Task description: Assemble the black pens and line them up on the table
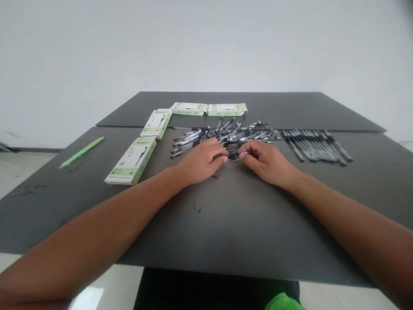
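My left hand [206, 161] is closed, thumb and fingers pinching one end of a pen with a black grip [232, 154]. At the other end, my right hand [263, 161] is pinched around its thin, pale tip part; the exact piece is partly hidden by the fingers. Just beyond both hands lies a loose pile of clear-barrelled black pens [230, 133], pointing in mixed directions. A thin dark refill-like piece [217, 177] rests on the table below my left hand.
To the right, several pens [314, 145] lie side by side in a row. Green-and-white pen boxes [132, 160] form an angled line at the left and back. A light green pen-shaped stick [82, 152] lies far left on the dark table [226, 224]. Ink marks spot the surface.
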Motion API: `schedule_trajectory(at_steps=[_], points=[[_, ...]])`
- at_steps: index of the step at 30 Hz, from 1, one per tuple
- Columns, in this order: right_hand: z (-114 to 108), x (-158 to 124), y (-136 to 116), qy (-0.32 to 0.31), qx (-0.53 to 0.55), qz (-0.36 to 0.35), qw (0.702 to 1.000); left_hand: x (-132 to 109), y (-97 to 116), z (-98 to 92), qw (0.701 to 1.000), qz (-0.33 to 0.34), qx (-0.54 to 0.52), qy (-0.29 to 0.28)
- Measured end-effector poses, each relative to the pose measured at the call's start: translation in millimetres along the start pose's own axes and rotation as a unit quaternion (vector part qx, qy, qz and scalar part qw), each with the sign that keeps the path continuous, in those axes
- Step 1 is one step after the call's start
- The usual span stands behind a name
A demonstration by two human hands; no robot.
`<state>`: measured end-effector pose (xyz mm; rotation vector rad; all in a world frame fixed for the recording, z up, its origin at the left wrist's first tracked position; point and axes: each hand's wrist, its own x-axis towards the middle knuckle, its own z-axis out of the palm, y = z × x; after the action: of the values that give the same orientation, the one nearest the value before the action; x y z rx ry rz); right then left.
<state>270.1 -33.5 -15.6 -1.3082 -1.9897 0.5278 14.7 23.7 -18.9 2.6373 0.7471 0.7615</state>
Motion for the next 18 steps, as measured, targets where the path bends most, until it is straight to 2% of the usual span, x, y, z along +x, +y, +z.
schedule_trajectory(at_steps=[18], points=[[-0.4, 0.3, -0.3, -0.014, -0.017, 0.002, 1.000, 1.1, -5.0, 2.8, 1.000, -0.007, -0.028, 0.003]])
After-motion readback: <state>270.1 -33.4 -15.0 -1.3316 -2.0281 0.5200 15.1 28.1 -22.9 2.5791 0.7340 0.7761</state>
